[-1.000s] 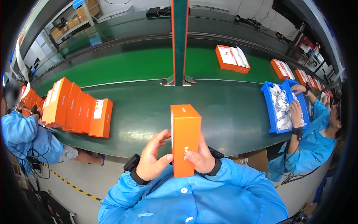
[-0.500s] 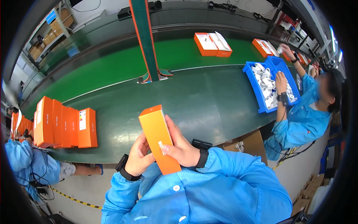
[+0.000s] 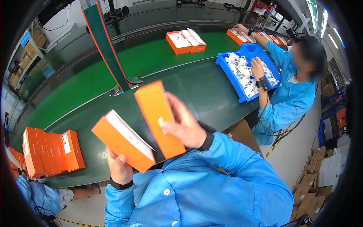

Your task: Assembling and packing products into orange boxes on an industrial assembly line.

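In front of my chest an orange cardboard box is parted into two pieces. My left hand [image 3: 120,166] grips the lower end of the orange piece with a white inner face [image 3: 124,140], which leans to the left. My right hand [image 3: 185,123] is closed around the other orange piece [image 3: 157,117], thumb on its printed front, fingers behind its far side. A gap shows between their upper ends. Whether they touch at the lower ends, I cannot tell.
Closed orange boxes [image 3: 49,153] stand in a row at left on the green bench [image 3: 102,125]. An opened box [image 3: 185,42] lies on the far belt. At right, a co-worker [image 3: 287,90] reaches into a blue bin [image 3: 242,92] of white parts. A green post [image 3: 104,45] rises beyond my hands.
The single closed box has come apart into two pieces. My left hand has moved left and down with one, while my right hand keeps the other. The view has turned right.
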### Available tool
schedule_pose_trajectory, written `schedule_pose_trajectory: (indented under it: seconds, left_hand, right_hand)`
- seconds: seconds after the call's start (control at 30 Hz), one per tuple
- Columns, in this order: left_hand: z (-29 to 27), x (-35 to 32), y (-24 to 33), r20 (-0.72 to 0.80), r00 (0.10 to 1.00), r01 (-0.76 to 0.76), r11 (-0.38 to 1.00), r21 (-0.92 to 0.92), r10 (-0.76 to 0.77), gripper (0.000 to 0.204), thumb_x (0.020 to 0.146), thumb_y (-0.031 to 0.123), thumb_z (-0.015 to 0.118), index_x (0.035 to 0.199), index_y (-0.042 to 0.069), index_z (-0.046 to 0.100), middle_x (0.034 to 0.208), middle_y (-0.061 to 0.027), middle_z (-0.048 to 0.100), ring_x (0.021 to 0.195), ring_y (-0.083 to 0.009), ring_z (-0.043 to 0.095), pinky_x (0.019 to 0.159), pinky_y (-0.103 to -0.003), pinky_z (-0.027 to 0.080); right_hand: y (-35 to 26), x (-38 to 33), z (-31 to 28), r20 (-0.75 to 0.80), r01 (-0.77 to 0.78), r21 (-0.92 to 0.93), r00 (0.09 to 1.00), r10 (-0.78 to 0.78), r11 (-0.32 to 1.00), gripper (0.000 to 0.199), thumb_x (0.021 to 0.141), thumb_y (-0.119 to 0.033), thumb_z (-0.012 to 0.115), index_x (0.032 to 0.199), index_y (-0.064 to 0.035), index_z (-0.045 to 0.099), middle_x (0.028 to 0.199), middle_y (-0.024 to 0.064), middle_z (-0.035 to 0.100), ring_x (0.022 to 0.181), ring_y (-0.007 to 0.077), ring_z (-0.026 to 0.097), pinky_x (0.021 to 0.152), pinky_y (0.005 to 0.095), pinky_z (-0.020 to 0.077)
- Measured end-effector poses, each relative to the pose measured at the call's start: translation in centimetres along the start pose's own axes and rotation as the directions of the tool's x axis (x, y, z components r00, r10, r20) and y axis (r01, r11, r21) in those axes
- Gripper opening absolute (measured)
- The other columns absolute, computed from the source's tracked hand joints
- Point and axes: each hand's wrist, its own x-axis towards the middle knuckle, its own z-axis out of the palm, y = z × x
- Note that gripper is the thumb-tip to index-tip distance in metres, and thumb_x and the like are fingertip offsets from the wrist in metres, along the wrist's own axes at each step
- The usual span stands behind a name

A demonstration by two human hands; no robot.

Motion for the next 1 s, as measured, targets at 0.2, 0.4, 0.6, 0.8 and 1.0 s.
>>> schedule_pose_trajectory:
  seconds: [0.2,0.4,0.6,0.8,1.0]
  left_hand:
    - [-3.2,-0.2,-1.0,-0.029,1.000,0.001,0.935,-0.355,-0.012,0.060,0.102,0.040,0.060,0.143,-0.004,0.057,0.137,-0.0168,0.070,0.124,-0.0321,0.070,0.110,-0.046,0.055]
    - [-0.5,-0.7,-1.6,-0.055,0.997,0.033,0.934,-0.355,-0.057,0.065,0.103,0.044,0.063,0.150,-0.001,0.053,0.141,-0.0169,0.068,0.123,-0.0303,0.071,0.108,-0.045,0.057]
    - [2.3,-0.7,-1.6,0.051,0.995,0.092,0.972,-0.218,-0.083,0.079,0.098,0.047,0.070,0.156,0.002,0.040,0.144,-0.0195,0.061,0.126,-0.0313,0.067,0.106,-0.046,0.058]
    - [4.7,-1.2,-1.8,0.021,0.999,0.027,0.994,-0.108,-0.025,0.080,0.095,0.041,0.073,0.155,0.001,0.039,0.144,-0.0191,0.060,0.126,-0.0316,0.066,0.107,-0.046,0.057]
    - [2.5,-1.6,-4.1,0.015,0.998,0.056,0.986,-0.158,-0.054,0.075,0.102,0.049,0.062,0.157,0.002,0.043,0.150,-0.0191,0.059,0.134,-0.0328,0.063,0.112,-0.046,0.053]
  right_hand:
    - [0.4,2.8,-6.3,0.003,0.025,-0.997,0.962,-0.275,0.075,0.098,0.083,-0.046,0.086,0.157,0.0041,0.045,0.132,0.0259,0.056,0.118,0.0446,0.061,0.100,0.0538,0.0530]
    - [2.9,3.3,-7.1,0.018,-0.039,-0.968,0.974,-0.225,-0.247,0.089,0.084,-0.045,0.084,0.153,0.0014,0.052,0.139,0.0239,0.056,0.127,0.0428,0.057,0.105,0.0547,0.0477]
    - [-0.4,-0.8,0.5,0.288,0.367,-0.828,0.927,-0.241,0.425,0.073,0.089,-0.036,0.082,0.146,0.0019,0.056,0.137,0.0254,0.058,0.126,0.0444,0.057,0.108,0.0522,0.0462]
    - [0.3,-1.5,2.9,0.307,0.371,-0.807,0.928,-0.210,0.459,0.050,0.091,-0.020,0.072,0.135,0.0012,0.061,0.108,0.0165,0.067,0.098,0.0362,0.066,0.085,0.0477,0.0473]
    - [-1.2,-2.0,-0.5,0.218,0.327,-0.887,0.918,-0.331,0.325,0.040,0.091,-0.006,0.066,0.130,0.0030,0.065,0.096,0.0186,0.072,0.084,0.0377,0.067,0.081,0.0463,0.0508]
